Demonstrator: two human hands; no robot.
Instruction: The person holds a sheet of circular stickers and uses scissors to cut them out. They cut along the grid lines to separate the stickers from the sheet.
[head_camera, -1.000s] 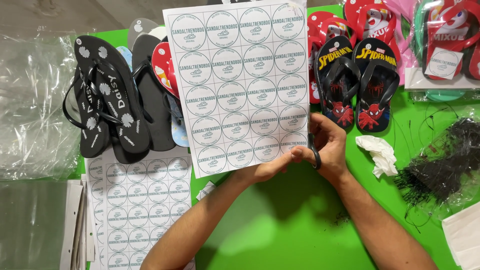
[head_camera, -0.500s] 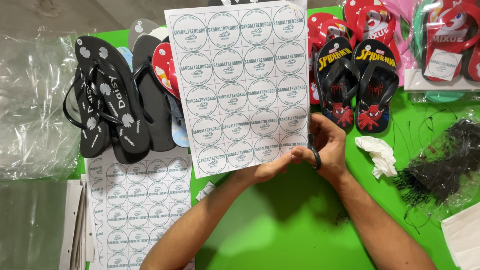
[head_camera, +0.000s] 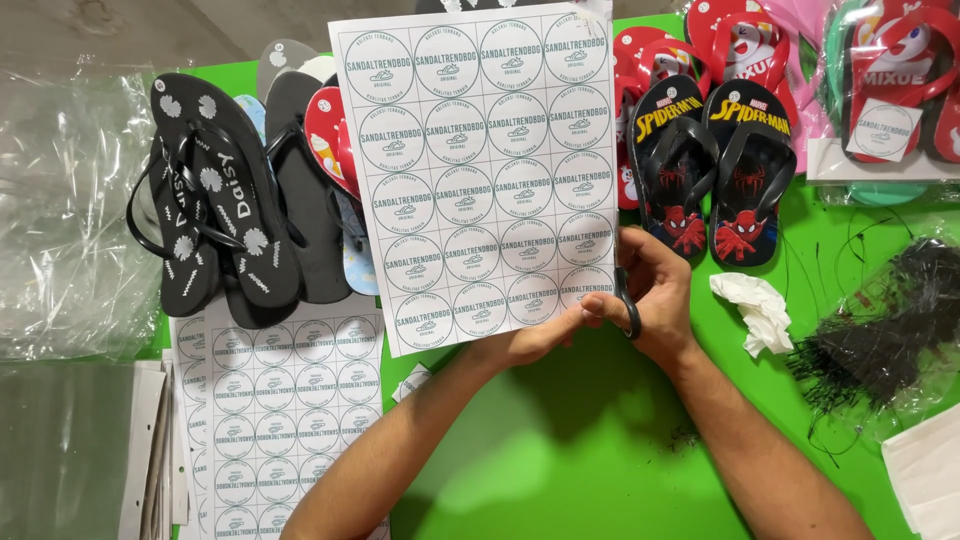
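Nothing has shifted much since the earlier frames: both hands sit where they were, and the sheet of round labels (head_camera: 478, 175) has barely moved. The left hand (head_camera: 525, 340) pinches the bottom right corner of that sheet between thumb and fingers, holding it up over the green table (head_camera: 560, 450). The right hand (head_camera: 655, 295) is closed through the black handles of a pair of scissors (head_camera: 628, 305), pressed against the sheet's lower right edge; the blades are hidden behind the paper.

Just left of the sheet lies a black pair of flip-flops with white flowers (head_camera: 215, 195), overlapping a plain dark pair (head_camera: 305, 190) and a red one (head_camera: 335, 135). Below them, flat on the table, is a second label sheet (head_camera: 285, 410). Right of the held sheet stands a small black pair with a red cartoon figure (head_camera: 715, 165), and more red and pink pairs (head_camera: 860, 70) lie further right. A crumpled white tissue (head_camera: 760, 308) rests near the right wrist, a heap of black strings (head_camera: 890, 330) beyond it. Clear plastic bags (head_camera: 60, 210) lie at the far left.
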